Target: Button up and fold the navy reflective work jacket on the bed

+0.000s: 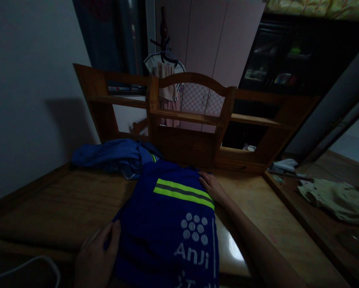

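A dark blue work garment (167, 224) with a yellow-green reflective stripe and white "AnJi" lettering lies flat on the wooden desk (77, 204). My left hand (97, 256) rests at the garment's near left edge, thumb on the cloth and fingers curled round the edge. My right hand (212, 188) lies flat with fingers stretched out on the garment's far right corner, by the end of the stripe.
A second crumpled blue garment (113, 156) lies at the back left of the desk. A wooden shelf unit (191, 120) stands along the far edge. A beige cloth (335, 198) lies on the surface to the right. A white cable (26, 266) runs at the near left.
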Available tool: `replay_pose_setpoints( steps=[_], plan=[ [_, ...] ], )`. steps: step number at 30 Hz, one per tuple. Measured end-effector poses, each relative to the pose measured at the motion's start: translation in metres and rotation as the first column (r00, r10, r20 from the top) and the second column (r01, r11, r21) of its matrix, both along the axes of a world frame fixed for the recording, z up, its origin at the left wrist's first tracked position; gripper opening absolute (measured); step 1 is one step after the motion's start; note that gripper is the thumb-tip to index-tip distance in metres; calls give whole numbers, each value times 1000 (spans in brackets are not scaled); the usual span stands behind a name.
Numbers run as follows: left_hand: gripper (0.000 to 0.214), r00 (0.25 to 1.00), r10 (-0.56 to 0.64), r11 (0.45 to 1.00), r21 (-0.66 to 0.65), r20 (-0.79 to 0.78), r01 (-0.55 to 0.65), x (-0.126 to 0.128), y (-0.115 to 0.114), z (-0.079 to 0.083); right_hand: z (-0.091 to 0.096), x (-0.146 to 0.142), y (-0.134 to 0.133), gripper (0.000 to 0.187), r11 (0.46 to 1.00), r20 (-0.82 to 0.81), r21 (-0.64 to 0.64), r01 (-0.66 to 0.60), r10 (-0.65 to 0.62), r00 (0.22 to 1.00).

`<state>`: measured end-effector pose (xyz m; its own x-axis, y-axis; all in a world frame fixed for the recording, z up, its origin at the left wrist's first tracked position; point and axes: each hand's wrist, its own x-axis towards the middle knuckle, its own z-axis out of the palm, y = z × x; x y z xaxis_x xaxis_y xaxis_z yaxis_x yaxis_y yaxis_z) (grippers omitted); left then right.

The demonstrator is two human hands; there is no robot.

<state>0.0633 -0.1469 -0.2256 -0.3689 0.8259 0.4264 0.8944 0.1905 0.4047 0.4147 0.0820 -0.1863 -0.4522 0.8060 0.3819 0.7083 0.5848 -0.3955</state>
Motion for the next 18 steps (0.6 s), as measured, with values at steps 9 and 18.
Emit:
replay_pose_setpoints(
  steps=[9,18],
  plan=[
    [27,1000,-1,999,47,27,0,4,2,11,2,0,-2,43,1000,-6,8,-5,5,1000],
    [28,999,19,1000,13,31,-19,5,1,12,2,0,-1,43,1000,-3,-1,-8,8,1000]
  ],
)
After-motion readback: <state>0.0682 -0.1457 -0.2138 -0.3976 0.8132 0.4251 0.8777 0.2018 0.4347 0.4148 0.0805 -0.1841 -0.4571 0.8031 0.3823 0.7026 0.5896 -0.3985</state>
